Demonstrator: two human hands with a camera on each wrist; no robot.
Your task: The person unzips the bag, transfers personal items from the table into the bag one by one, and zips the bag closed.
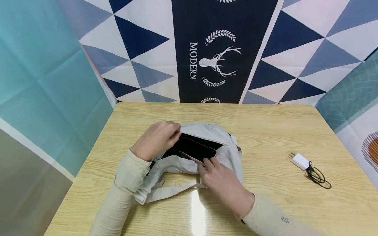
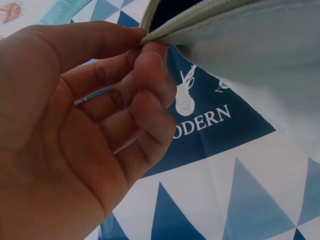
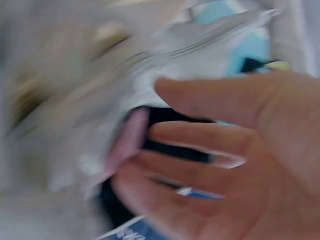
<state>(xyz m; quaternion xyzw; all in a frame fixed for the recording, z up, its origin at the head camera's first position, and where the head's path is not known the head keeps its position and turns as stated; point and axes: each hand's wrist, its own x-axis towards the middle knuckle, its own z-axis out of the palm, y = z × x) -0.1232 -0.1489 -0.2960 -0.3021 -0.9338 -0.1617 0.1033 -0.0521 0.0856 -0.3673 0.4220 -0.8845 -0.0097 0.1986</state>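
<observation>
A light grey fabric bag [image 1: 231, 160] lies on the table with its zipped mouth spread, showing a dark inside. My left hand [image 1: 157, 139] pinches the zipper edge [image 2: 195, 20] of the mouth between thumb and forefinger, as the left wrist view shows. A smartphone [image 1: 196, 149] with a black screen and pink edge lies tilted in the opening, partly inside. My right hand [image 1: 220, 180] is at the phone's near edge, fingertips touching or close to it. In the blurred right wrist view, the pink phone side [image 3: 127, 140] shows beyond the loosely extended fingers, with the thumb apart.
A white charger plug [image 1: 300, 161] with a coiled black cable [image 1: 319, 177] lies on the right of the wooden table [image 1: 265, 203]. The bag's strap [image 1: 168, 193] loops toward the front. Patterned cloth [image 1: 147, 36] hangs behind the table's far edge.
</observation>
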